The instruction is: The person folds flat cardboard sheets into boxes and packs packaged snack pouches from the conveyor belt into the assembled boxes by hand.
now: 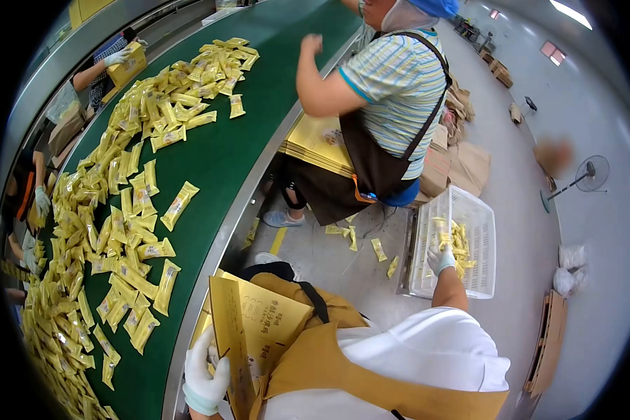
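Note:
My left hand (206, 378), in a white glove, grips the edge of a yellow printed carton (269, 315) with an open flap, held against my lap. My right hand (441, 259), also gloved, reaches over the near side of a white plastic crate (484, 241). Its fingers are closed on a yellow snack packet (444, 239), partly hidden by the glove. More yellow packets (462, 245) lie loose inside the crate. On my left, a green conveyor belt (210, 182) carries a long heap of the same yellow wrapped packets (129, 273).
A co-worker in a striped shirt (399, 91) sits ahead beside the belt, with flat yellow cartons (318, 143) on the lap. Across the belt, other workers' gloved hands (117, 57) show. Packets (378, 249) lie on the floor. A fan (588, 171) stands right.

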The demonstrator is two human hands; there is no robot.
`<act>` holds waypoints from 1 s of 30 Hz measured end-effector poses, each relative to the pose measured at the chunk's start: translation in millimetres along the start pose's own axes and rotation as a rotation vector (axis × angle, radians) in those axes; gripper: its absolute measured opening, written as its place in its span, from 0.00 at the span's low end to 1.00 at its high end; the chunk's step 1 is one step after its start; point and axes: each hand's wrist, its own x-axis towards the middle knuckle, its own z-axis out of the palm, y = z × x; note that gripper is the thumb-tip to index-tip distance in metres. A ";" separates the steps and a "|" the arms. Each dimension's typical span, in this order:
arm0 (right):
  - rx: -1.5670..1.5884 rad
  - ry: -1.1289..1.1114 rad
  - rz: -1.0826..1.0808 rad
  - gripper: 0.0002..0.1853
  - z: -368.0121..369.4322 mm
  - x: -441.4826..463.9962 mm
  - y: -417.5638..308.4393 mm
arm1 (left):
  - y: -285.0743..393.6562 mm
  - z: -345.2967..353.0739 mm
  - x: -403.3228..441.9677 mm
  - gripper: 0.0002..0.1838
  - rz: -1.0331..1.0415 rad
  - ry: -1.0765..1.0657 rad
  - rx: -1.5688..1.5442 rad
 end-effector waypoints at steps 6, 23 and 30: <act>-0.580 0.256 0.427 0.22 57.2 18.5 67.7 | 11.3 0.9 1.9 0.33 0.073 -0.038 0.083; -0.770 -1.360 -0.609 0.52 491.5 -348.1 154.0 | -15.2 6.1 -31.0 0.33 0.084 0.059 -0.099; -0.867 -1.193 -0.474 0.41 465.1 -353.5 142.6 | -3.9 2.7 -25.3 0.26 0.200 0.161 0.107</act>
